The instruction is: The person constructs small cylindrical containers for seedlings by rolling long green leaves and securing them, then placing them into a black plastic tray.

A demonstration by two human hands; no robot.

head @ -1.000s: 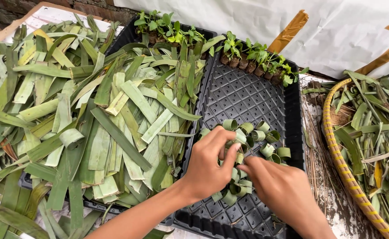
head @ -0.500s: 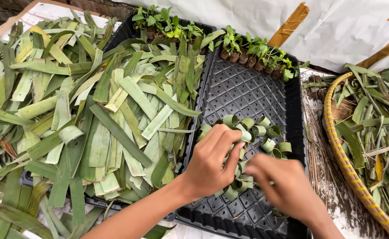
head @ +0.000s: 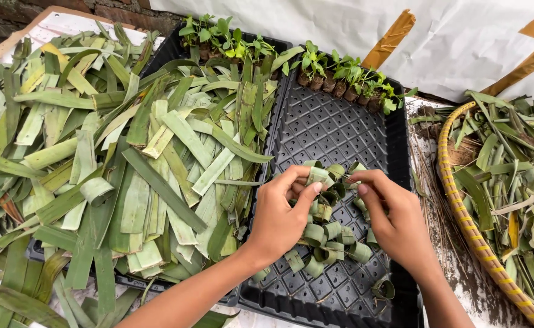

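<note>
Green leaf rings [head: 330, 234] (black gridded tray [head: 340, 130]).

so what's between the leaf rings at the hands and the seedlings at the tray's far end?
Head view: only bare black tray cells lie between the leaf rings and the seedlings; nothing else sits on that stretch.

We note the woven basket [head: 461, 212] cut off at the right edge; both hands [head: 340, 212] hide several leaf rings [head: 330, 234] beneath them.
</note>
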